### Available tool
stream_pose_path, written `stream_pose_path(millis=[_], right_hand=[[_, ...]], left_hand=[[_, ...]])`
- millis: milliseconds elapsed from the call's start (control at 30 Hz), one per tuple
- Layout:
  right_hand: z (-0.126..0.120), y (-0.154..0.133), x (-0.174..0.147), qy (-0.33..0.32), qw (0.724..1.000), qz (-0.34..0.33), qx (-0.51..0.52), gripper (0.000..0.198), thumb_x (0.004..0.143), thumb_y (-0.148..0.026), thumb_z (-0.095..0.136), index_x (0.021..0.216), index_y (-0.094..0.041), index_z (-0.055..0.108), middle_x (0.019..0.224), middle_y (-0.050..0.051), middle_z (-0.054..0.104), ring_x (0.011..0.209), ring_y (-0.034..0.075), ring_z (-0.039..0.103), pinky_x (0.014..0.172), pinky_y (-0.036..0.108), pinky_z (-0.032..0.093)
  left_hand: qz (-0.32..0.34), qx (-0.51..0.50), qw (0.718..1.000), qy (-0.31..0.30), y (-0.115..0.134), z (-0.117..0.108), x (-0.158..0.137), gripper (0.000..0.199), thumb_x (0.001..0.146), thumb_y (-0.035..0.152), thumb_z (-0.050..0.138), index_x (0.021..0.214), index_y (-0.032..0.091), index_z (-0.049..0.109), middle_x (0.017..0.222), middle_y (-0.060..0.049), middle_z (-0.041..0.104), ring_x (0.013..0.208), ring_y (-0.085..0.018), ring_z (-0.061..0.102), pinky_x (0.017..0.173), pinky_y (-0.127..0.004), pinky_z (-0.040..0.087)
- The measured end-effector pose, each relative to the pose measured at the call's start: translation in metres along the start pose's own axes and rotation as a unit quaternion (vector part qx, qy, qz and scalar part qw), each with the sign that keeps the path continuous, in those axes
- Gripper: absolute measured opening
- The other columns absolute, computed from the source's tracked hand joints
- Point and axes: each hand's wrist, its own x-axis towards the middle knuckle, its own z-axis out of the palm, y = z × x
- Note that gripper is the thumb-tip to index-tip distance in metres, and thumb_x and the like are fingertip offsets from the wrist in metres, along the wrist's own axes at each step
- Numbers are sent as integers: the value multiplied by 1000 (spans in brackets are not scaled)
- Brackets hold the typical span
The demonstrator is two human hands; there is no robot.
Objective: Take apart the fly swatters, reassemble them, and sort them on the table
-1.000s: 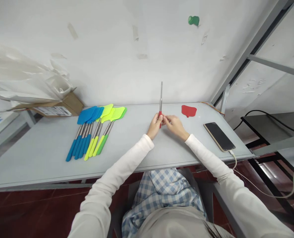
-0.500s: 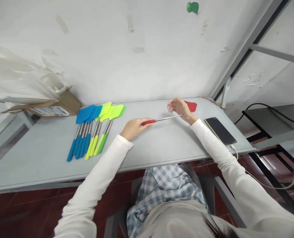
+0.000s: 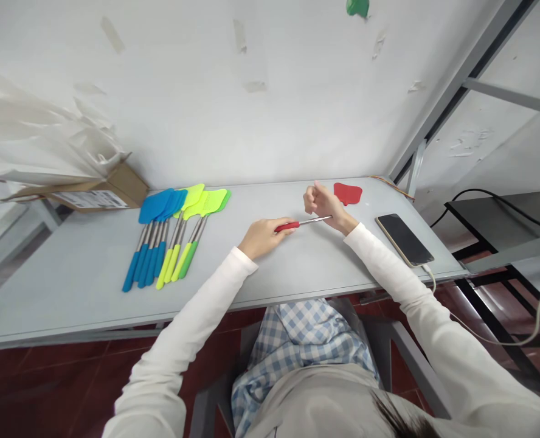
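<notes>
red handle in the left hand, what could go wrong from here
The metal rod on the red handle, held in the left hand, points at the right hand, with its tip seen against that hand; it might poke or scratch, though contact is unclear.

The right sleeve passes close to the phone and its white cable, so a sweep of it could snag the cable or nudge the phone.

"Which parts look metal?"
"The slim silver rod (image 3: 314, 219), shiny, on the tubular red handle (image 3: 287, 227), which resembles smooth plastic."
"And the flat red paddle (image 3: 347, 193), far right?"
"Matt plastic, seemingly, on a smooth, long grey tabletop (image 3: 297, 274)."
"Glossier?"
"The black rectangular phone screen (image 3: 404, 239), right. The brown cardboard box (image 3: 124, 186), far left, is dull."
</notes>
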Motion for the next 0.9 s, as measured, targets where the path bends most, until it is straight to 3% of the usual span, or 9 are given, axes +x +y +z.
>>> stream_pose_path(millis=[133,267,400,533,600,633,767,833,900], right_hand=[[-1,9,1,153,984,-5,94,50,86,-72,39,83,-23,52,78,2,57,68,14,53,63,27,48],[25,17,1,203,966,29,155,54,84,-77,34,85,-24,46,73,2,56,67,16,55,61,30,50],[45,14,9,248,954,34,167,51,85,-69,46,70,-25,27,47,-10,23,41,9,25,39,24,32],[36,14,20,253,944,81,193,55,85,-54,56,68,-24,14,43,-13,7,38,7,7,33,23,12],[29,14,23,223,949,99,202,53,87,-47,56,68,-24,13,42,-13,7,37,7,6,33,22,11],[27,15,25,210,949,107,208,52,88,-44,55,67,-24,12,41,-13,7,37,7,5,33,22,11],[34,20,31,185,940,142,248,45,95,-32,43,65,-24,11,40,-13,7,37,7,2,32,21,9],[39,24,37,173,938,158,254,44,98,-30,39,64,-24,11,40,-12,8,38,7,2,32,21,9],[35,24,44,165,947,154,230,45,99,-32,38,64,-25,11,41,-13,8,38,7,2,32,20,10]], left_hand=[[-26,-50,996,73,1,6,4,25,91,45,55,101,26,68,87,-3,72,74,-21,63,66,-25,37],[-92,68,990,81,6,26,14,24,96,41,47,103,22,60,91,-10,70,80,-24,65,64,-26,35],[-138,87,986,32,17,49,17,26,99,40,39,103,19,53,79,-11,67,73,-26,65,60,-27,35],[-130,-114,984,34,25,56,11,22,97,36,46,80,22,46,58,0,52,53,-19,54,53,-24,32],[-166,-284,944,1,26,51,9,33,95,40,50,69,22,39,51,5,41,40,-11,40,45,-21,26],[-192,-371,908,-35,26,48,9,37,94,43,51,68,22,36,49,7,35,36,-8,31,41,-19,21],[-253,-615,724,-183,27,32,10,42,93,47,51,67,22,31,49,12,17,36,-4,4,35,-17,3],[-250,-676,668,-187,29,28,8,41,97,42,45,66,22,27,50,12,12,39,-4,-3,33,-18,0],[-233,-712,648,-138,31,29,-1,40,100,39,39,67,22,23,51,11,8,42,-6,-9,33,-18,-3]])
